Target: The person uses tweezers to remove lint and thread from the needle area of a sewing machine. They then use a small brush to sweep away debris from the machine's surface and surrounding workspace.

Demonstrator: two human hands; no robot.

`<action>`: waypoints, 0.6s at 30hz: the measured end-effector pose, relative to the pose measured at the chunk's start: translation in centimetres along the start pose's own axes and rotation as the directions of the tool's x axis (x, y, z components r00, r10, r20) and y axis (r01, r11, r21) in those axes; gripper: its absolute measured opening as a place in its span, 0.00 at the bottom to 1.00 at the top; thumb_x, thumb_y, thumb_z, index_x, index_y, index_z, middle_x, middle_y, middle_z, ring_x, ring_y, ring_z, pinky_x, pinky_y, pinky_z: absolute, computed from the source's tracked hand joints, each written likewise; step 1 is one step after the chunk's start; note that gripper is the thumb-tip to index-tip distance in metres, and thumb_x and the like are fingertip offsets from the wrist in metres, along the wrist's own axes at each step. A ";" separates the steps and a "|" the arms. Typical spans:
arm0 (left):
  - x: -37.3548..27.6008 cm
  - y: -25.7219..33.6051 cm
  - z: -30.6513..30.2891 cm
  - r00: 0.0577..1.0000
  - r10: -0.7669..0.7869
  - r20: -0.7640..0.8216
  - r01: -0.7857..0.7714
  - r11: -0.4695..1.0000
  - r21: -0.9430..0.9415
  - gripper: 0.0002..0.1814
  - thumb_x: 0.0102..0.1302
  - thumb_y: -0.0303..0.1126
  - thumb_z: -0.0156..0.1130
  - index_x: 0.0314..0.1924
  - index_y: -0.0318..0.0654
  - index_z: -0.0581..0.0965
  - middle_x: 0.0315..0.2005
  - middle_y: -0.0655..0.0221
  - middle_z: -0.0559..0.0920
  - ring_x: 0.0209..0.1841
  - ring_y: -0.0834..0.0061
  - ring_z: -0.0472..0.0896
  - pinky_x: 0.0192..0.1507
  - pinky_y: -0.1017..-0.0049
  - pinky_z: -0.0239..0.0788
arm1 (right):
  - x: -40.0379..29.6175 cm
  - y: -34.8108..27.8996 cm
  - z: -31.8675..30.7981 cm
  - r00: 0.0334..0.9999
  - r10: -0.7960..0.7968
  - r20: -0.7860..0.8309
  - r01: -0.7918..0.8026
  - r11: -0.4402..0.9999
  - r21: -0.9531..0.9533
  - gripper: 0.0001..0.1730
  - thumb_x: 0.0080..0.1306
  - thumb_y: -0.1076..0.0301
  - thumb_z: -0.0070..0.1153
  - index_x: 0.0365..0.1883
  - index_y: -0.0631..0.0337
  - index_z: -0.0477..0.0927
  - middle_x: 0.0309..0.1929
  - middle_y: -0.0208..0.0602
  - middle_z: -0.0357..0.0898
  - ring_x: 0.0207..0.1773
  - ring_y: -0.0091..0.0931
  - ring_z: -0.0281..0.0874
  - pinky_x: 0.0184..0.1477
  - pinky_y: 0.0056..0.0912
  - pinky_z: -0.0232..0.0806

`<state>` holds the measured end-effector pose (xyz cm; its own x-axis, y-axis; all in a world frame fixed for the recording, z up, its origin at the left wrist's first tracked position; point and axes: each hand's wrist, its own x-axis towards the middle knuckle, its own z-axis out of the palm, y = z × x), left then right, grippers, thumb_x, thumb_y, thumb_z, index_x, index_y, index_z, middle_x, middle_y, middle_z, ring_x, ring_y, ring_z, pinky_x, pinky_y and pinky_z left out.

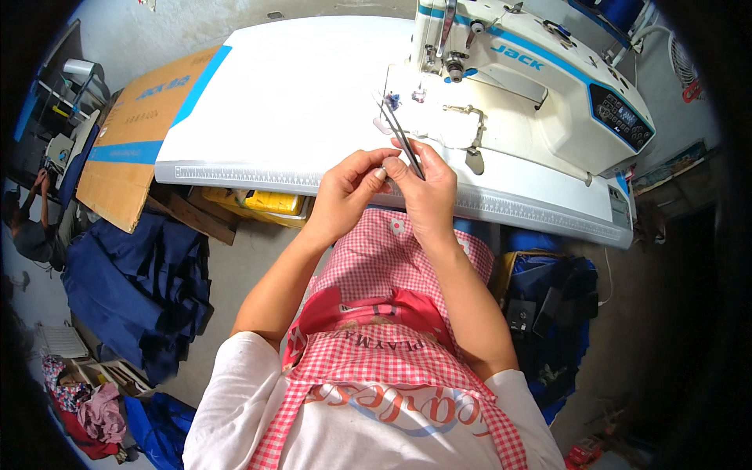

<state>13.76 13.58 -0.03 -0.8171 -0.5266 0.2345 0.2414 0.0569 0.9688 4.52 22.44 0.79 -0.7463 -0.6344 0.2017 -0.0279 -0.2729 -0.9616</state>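
Both my hands meet over the front edge of a white sewing table, left of a Jack sewing machine. Dark tweezers rest in my right hand, their tips pointing away from me towards the needle area. The fingertips of my left hand pinch a tiny object close to my right thumb; it is too small to name. A small blue-purple item lies beyond the tweezers, near the presser foot. A metal fitting is on the machine bed.
A ruler strip runs along the table's front edge. Cardboard adjoins the table at left. Dark blue fabric is heaped on the floor, and a container of dark pieces stands at right. Another person works at far left.
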 end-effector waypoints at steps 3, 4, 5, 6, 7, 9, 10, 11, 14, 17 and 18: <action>-0.3 -0.8 -0.6 0.995 0.070 0.071 -0.088 0.955 0.283 0.13 0.68 0.26 0.52 0.52 0.31 0.75 0.41 0.72 0.78 0.39 0.84 0.74 0.44 0.81 0.69 | -0.4 -0.1 0.1 0.987 -0.139 -0.086 0.120 0.973 -0.199 0.10 0.63 0.69 0.58 0.37 0.68 0.79 0.28 0.30 0.79 0.26 0.15 0.72 0.27 0.18 0.64; -0.6 -0.3 -0.2 0.999 0.028 0.037 -0.036 0.976 0.213 0.13 0.68 0.25 0.52 0.50 0.31 0.76 0.40 0.71 0.78 0.38 0.84 0.75 0.44 0.81 0.70 | -0.2 0.1 -0.2 0.967 -0.220 -0.129 0.179 0.945 -0.275 0.10 0.63 0.69 0.57 0.36 0.68 0.79 0.27 0.29 0.79 0.26 0.16 0.71 0.27 0.19 0.64; -0.7 -0.2 -0.2 1.000 -0.019 0.000 0.019 0.989 0.145 0.13 0.68 0.25 0.52 0.50 0.31 0.76 0.39 0.71 0.78 0.37 0.83 0.76 0.43 0.81 0.70 | -0.1 0.3 -0.7 0.939 -0.302 -0.164 0.230 0.907 -0.353 0.09 0.63 0.69 0.57 0.36 0.68 0.78 0.26 0.29 0.78 0.26 0.16 0.71 0.27 0.19 0.64; -1.0 -0.2 -0.5 0.997 -0.070 -0.039 0.073 0.995 0.075 0.13 0.68 0.25 0.52 0.51 0.31 0.76 0.39 0.70 0.78 0.36 0.83 0.76 0.43 0.81 0.70 | -0.2 -0.4 -1.5 0.950 -0.223 -0.220 0.164 0.952 -0.259 0.09 0.64 0.69 0.55 0.34 0.67 0.78 0.24 0.27 0.76 0.25 0.17 0.69 0.28 0.20 0.63; -1.2 0.0 -0.6 0.990 -0.120 -0.073 0.121 0.993 0.004 0.13 0.68 0.25 0.52 0.51 0.31 0.75 0.39 0.70 0.79 0.36 0.83 0.77 0.43 0.81 0.71 | 0.0 0.0 -2.6 0.915 -0.303 -0.265 0.223 0.929 -0.295 0.09 0.65 0.68 0.55 0.32 0.66 0.77 0.24 0.26 0.74 0.27 0.16 0.66 0.30 0.20 0.61; -1.4 0.1 -0.8 0.988 -0.129 -0.081 0.121 0.988 -0.093 0.13 0.68 0.25 0.52 0.51 0.32 0.75 0.39 0.68 0.79 0.36 0.81 0.79 0.42 0.80 0.73 | -0.4 0.1 -6.0 0.914 -0.165 -0.370 0.079 0.968 -0.237 0.08 0.66 0.68 0.53 0.31 0.65 0.77 0.25 0.25 0.73 0.29 0.16 0.65 0.31 0.20 0.59; -1.5 0.3 -0.8 0.988 -0.135 -0.079 0.124 0.984 -0.126 0.13 0.68 0.26 0.53 0.51 0.32 0.75 0.39 0.68 0.79 0.36 0.80 0.79 0.43 0.80 0.73 | -0.5 0.8 -8.1 0.888 -0.145 -0.436 0.051 0.974 -0.220 0.08 0.66 0.68 0.52 0.31 0.64 0.77 0.25 0.25 0.72 0.28 0.16 0.64 0.31 0.18 0.58; -1.5 0.3 -0.8 0.987 -0.139 -0.077 0.126 0.979 -0.161 0.13 0.68 0.26 0.53 0.51 0.32 0.75 0.39 0.67 0.80 0.37 0.80 0.80 0.43 0.79 0.73 | -0.9 0.6 -9.5 0.854 -0.068 -0.516 -0.011 0.989 -0.148 0.07 0.66 0.70 0.52 0.34 0.65 0.77 0.26 0.27 0.72 0.28 0.16 0.63 0.30 0.18 0.58; -1.4 0.5 -0.1 0.986 -0.155 -0.065 0.135 0.961 -0.239 0.12 0.66 0.26 0.55 0.50 0.33 0.75 0.40 0.67 0.80 0.37 0.79 0.80 0.42 0.79 0.74 | -1.0 2.1 -13.4 0.728 -0.252 -0.637 0.066 0.952 -0.300 0.08 0.65 0.71 0.54 0.40 0.64 0.76 0.29 0.25 0.72 0.26 0.13 0.63 0.27 0.14 0.56; -1.7 0.8 0.5 0.984 -0.174 -0.032 0.161 0.957 -0.240 0.13 0.65 0.26 0.58 0.49 0.33 0.75 0.40 0.68 0.80 0.37 0.80 0.79 0.42 0.80 0.73 | -2.2 -0.2 -10.9 0.844 -0.254 -0.472 -0.035 0.853 -0.521 0.17 0.61 0.74 0.55 0.49 0.69 0.76 0.43 0.43 0.79 0.48 0.26 0.76 0.48 0.26 0.69; -1.6 0.9 0.9 0.987 -0.162 -0.018 0.153 0.959 -0.237 0.13 0.64 0.26 0.58 0.49 0.33 0.76 0.40 0.69 0.80 0.38 0.81 0.79 0.43 0.81 0.72 | -2.7 -0.3 -9.5 0.897 -0.197 -0.395 -0.022 0.873 -0.487 0.19 0.59 0.75 0.56 0.50 0.68 0.76 0.43 0.42 0.79 0.46 0.27 0.76 0.47 0.27 0.69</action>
<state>14.80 15.27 0.53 -0.8360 -0.5438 0.0734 0.2305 -0.2266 0.9463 0.19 31.11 -1.21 -0.9267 -0.2302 0.2970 -0.3313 0.1280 -0.9348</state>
